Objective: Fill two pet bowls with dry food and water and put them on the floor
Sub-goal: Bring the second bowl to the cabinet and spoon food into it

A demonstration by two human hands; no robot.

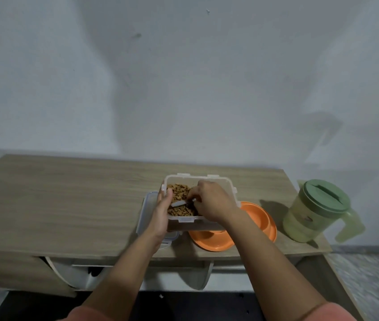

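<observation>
Left hand gripped the near-left wall of the clear food container, held above the orange bowls. Right hand, inside it, pinched a white scoop in the kibble. Container judged rigid, light, slick; best held by the rim.

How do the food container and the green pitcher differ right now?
The food container is clear, boxy and open, its lid off beside it; the pitcher is pale green, round and capped with a darker green lid. The container is held up, tilted over the orange bowls by the left hand, with the right hand reaching inside; the pitcher stands untouched. Both are plastic.
</observation>
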